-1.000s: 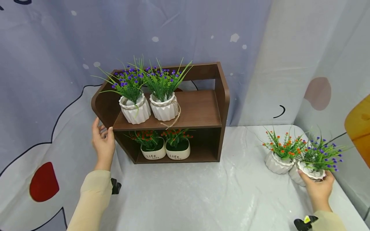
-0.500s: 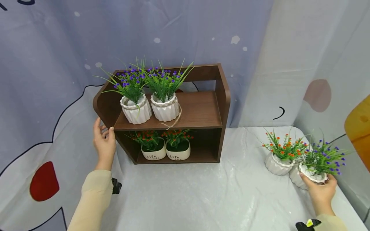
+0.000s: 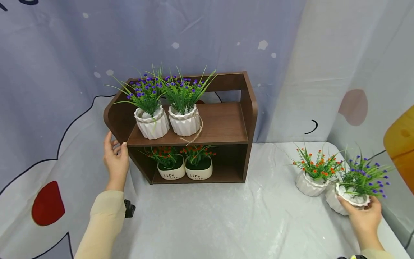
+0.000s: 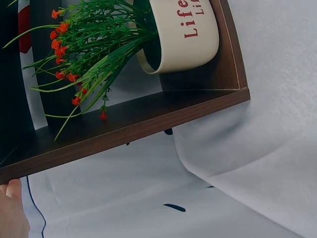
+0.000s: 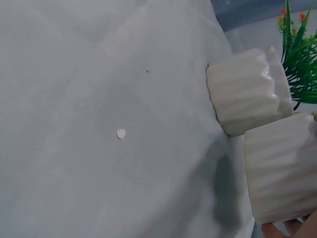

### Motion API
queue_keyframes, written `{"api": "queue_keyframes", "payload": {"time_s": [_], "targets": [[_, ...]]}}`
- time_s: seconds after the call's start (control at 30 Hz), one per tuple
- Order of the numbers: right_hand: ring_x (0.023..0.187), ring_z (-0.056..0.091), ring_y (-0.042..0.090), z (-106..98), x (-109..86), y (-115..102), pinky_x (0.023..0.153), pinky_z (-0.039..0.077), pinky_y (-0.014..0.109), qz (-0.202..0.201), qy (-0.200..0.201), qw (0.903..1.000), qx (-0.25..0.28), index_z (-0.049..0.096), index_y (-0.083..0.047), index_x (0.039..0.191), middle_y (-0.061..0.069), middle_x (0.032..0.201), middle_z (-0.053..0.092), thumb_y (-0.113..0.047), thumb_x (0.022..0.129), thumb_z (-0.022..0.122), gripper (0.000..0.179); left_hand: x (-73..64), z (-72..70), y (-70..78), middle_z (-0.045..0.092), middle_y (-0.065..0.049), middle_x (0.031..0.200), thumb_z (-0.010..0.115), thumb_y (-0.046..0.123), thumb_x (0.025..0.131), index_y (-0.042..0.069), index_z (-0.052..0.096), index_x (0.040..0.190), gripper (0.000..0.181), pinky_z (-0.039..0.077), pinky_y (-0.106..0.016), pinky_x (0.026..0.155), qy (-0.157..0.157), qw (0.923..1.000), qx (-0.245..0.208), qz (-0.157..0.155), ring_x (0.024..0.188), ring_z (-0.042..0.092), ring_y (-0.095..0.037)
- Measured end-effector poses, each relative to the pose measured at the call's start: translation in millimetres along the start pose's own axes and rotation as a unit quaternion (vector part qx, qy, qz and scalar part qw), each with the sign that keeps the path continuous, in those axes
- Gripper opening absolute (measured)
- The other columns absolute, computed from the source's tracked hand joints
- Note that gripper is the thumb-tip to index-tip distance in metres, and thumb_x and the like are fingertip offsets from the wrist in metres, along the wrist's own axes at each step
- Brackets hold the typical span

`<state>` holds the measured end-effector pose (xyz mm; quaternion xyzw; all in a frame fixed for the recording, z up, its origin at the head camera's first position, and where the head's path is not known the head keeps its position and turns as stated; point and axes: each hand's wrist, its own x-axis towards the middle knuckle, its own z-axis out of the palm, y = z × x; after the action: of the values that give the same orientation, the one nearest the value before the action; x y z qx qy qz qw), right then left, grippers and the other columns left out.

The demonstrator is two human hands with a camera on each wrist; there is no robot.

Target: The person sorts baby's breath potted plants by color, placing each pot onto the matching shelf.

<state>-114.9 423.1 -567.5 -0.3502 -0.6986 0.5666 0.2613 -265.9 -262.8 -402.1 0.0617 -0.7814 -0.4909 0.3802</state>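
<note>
My right hand (image 3: 363,217) grips the rim of a white fluted flower pot (image 3: 334,201) with purple flowers, thumb at the left and fingers at the far right. In the right wrist view this pot (image 5: 282,171) overlaps a second white pot (image 5: 250,91), whose orange flowers (image 3: 318,165) show in the head view. My left hand (image 3: 116,163) touches the outer left side of a brown two-tier shelf (image 3: 223,122), its thumb by the front edge. In the left wrist view its fingertips meet the side panel (image 4: 114,136).
Two white pots with purple flowers (image 3: 151,124) stand on the upper tier, at left and middle. Below them are two cream pots (image 3: 198,171) lettered "Life", with red flowers. A white cloth (image 3: 207,219) covers the table; a curtain (image 3: 207,32) hangs behind.
The right hand and its pot have shifted slightly right and toward the front, widening the gap from the orange-flowered pot. The left hand and shelf look the same.
</note>
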Motion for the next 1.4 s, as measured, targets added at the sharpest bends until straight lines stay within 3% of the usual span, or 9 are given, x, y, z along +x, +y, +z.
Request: {"api": "queue_keyframes", "payload": {"time_s": [0.07,0.2,0.53,0.77,0.97,1.17,1.4], "targets": [[0.111,0.045,0.0,-4,4.1,3,0.093,0.036,0.005,-0.007,-0.002,0.9995,-0.031,0.033,-0.021,0.142,-0.019,0.116,0.041,-0.012,0.072,0.083,0.086,-0.1,0.0,-0.2,0.048,0.013,0.104,0.056,0.004,0.093,0.016,0.042,0.142,0.053,0.043,-0.011,0.074,0.0,1.0,-0.001,0.0,0.081,0.05,0.012],[0.094,0.041,-0.007,-10,5.5,1,0.076,0.035,0.003,-0.011,0.022,0.9965,-0.08,0.04,-0.027,0.136,-0.023,0.107,0.042,-0.021,0.068,0.086,0.083,0.0,-0.1,-0.3,0.049,0.011,0.105,0.057,0.004,0.093,0.016,0.042,0.142,0.053,0.043,-0.011,0.074,0.001,1.0,0.0,-0.002,0.081,0.05,0.011],[0.08,0.037,-0.005,-16,-53.1,-83,0.061,0.032,0.006,-0.037,0.021,0.9915,-0.123,0.05,-0.021,0.126,-0.025,0.088,0.043,-0.011,0.07,0.082,0.066,0.2,0.7,0.1,0.054,-0.001,0.11,0.056,0.006,0.094,0.019,0.041,0.143,0.053,0.042,-0.008,0.074,-0.007,0.9999,0.007,-0.003,0.083,0.049,0.011],[0.081,0.037,-0.009,-17,-67.8,-112,0.057,0.037,0.003,-0.035,-0.001,0.988,-0.15,0.039,-0.01,0.142,-0.026,0.093,0.041,-0.013,0.074,0.08,0.08,0.1,-0.4,1.0,0.055,-0.006,0.112,0.055,0.006,0.094,0.02,0.04,0.143,0.053,0.042,-0.008,0.074,-0.009,0.9999,0.014,-0.004,0.083,0.048,0.013],[0.081,0.033,-0.011,-16,-78.2,-132,0.056,0.035,0.002,-0.039,-0.012,0.9827,-0.181,0.032,-0.007,0.146,-0.021,0.101,0.039,-0.015,0.076,0.078,0.084,0.2,-0.6,1.5,0.056,-0.008,0.112,0.055,0.007,0.094,0.019,0.041,0.143,0.053,0.043,-0.008,0.073,-0.008,0.9998,0.016,-0.005,0.082,0.048,0.013],[0.081,0.039,-0.017,-12,-88.1,-148,0.064,0.037,-0.002,-0.084,-0.062,0.9829,-0.152,0.036,-0.009,0.143,-0.031,0.095,0.04,-0.009,0.076,0.079,0.08,0.0,-1.5,1.4,0.055,-0.002,0.109,0.056,0.006,0.094,0.019,0.042,0.142,0.053,0.042,-0.007,0.072,-0.005,0.9999,0.009,-0.001,0.081,0.05,0.013],[0.082,0.049,-0.014,-5,-101.5,-166,0.066,0.042,0.001,-0.15,-0.136,0.9763,-0.076,0.044,-0.034,0.114,-0.03,0.094,0.049,0.006,0.073,0.076,0.066,0.3,-1.1,2.4,0.053,0.003,0.107,0.056,0.007,0.094,0.02,0.042,0.142,0.052,0.043,-0.008,0.073,-0.006,1.0,0.002,-0.003,0.082,0.05,0.012]]}}
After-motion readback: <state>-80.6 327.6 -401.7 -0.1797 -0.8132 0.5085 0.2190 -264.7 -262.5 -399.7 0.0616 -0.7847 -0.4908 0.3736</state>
